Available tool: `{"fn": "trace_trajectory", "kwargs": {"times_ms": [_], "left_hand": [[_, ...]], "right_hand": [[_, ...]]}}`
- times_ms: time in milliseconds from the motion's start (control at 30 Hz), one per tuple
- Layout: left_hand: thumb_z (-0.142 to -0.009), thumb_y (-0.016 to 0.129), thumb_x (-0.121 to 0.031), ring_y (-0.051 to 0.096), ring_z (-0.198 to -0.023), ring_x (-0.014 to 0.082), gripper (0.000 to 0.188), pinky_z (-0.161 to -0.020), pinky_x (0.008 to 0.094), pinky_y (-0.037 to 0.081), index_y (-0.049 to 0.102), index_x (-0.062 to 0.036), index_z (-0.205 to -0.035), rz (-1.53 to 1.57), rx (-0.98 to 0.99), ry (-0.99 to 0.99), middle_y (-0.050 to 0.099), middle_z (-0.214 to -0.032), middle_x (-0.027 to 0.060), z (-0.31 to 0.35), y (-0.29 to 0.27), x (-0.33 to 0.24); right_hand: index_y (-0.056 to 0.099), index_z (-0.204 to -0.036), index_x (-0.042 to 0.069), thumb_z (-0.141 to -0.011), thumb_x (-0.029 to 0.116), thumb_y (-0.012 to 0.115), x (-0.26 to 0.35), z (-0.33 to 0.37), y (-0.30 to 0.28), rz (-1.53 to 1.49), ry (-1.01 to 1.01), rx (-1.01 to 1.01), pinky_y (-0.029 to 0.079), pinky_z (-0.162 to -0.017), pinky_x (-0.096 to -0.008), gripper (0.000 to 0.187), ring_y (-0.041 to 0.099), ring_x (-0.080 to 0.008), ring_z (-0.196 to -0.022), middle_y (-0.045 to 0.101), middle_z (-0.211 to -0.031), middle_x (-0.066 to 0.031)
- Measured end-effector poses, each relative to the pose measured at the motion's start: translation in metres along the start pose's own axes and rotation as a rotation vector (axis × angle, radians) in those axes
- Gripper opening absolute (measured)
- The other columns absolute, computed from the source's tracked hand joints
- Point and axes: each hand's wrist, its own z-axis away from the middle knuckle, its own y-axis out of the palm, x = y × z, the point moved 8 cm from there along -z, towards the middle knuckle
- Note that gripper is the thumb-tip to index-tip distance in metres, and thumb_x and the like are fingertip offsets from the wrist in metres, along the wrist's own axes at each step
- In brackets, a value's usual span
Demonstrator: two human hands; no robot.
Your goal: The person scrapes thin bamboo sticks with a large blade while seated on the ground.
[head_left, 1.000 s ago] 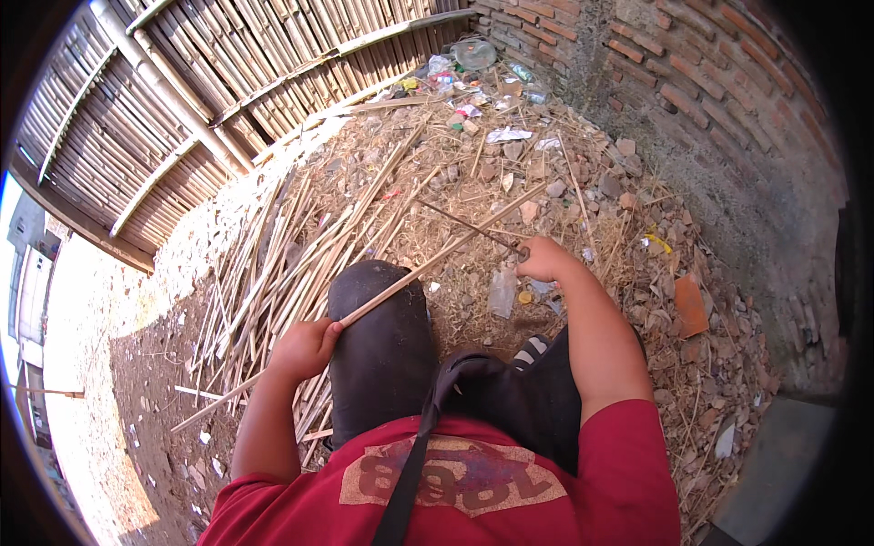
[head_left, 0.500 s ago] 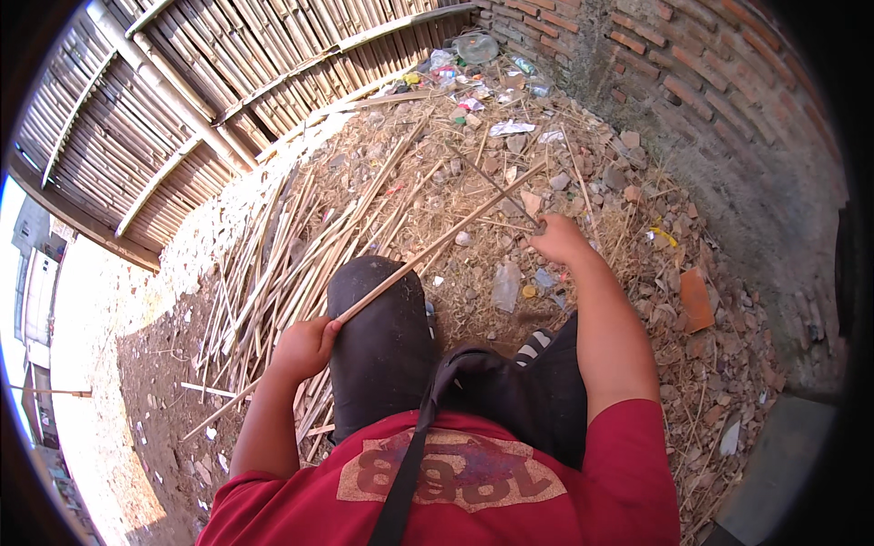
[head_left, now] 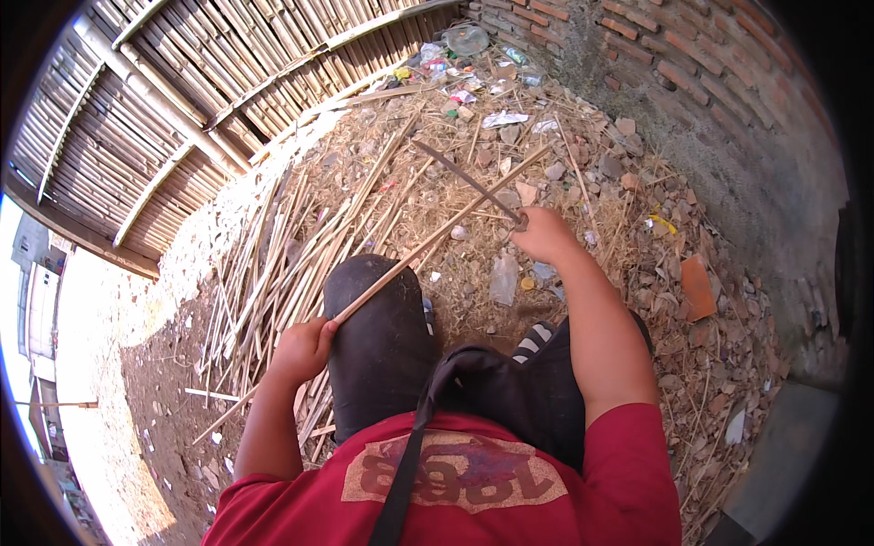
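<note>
Stick (head_left: 437, 238), long, thin, pale. It runs through the left hand (head_left: 303, 350) and slants up and away to the right, far end beyond the right fingers and slightly left-to-level with them. Tail end comes out below and left of the left fingers, past the forearm.

Left fingers: closed round the stick, thumb pressed along it, no gap seen. Just right of them, the dark-trousered knee (head_left: 373, 291), stick passing over it; contact there cannot be told.

Right hand (head_left: 544, 235): fingers curled together, clamped on the near end of a knife (head_left: 469, 180), narrow and dark. Fingertips partly hidden. Blade points up and left from the fingers and crosses the stick; whether the two touch, cannot tell.

Left of and above the left fingers, a loose pile of sticks (head_left: 273, 273) on the ground. Just below the right fingers, clear plastic (head_left: 503, 279) and a small yellow lid (head_left: 527, 284). Farther right of them, an orange slab (head_left: 698, 288) among rubble.
</note>
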Motion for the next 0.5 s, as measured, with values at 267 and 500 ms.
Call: {"fn": "trace_trajectory", "kwargs": {"times_ms": [267, 500], "left_hand": [[-0.105, 0.046, -0.040, 0.061, -0.079, 0.0500, 0.046, -0.070, 0.0574, 0.046, 0.060, -0.0008, -0.084, 0.121, 0.008, -0.033, 0.064, -0.078, 0.0264, 0.003, 0.005, 0.007], [-0.100, 0.058, -0.042, 0.063, -0.080, 0.0478, 0.045, -0.070, 0.0559, 0.046, 0.060, 0.0006, -0.086, 0.149, 0.012, -0.094, 0.065, -0.079, 0.0272, 0.013, -0.016, -0.015]], "right_hand": [[0.069, -0.097, 0.007, -0.076, 0.029, 0.079, 0.052, 0.033, -0.029, 0.136, -0.274, -0.002, 0.053, -0.072, -0.0482, 0.032, 0.067, -0.0389, -0.081, 0.069, -0.083, -0.0159], [0.070, -0.120, 0.008, -0.079, 0.035, 0.080, 0.022, 0.028, -0.054, -0.029, -0.049, 0.003, 0.054, -0.084, -0.0425, 0.050, 0.071, -0.0344, -0.095, 0.073, -0.099, -0.0181]]}}
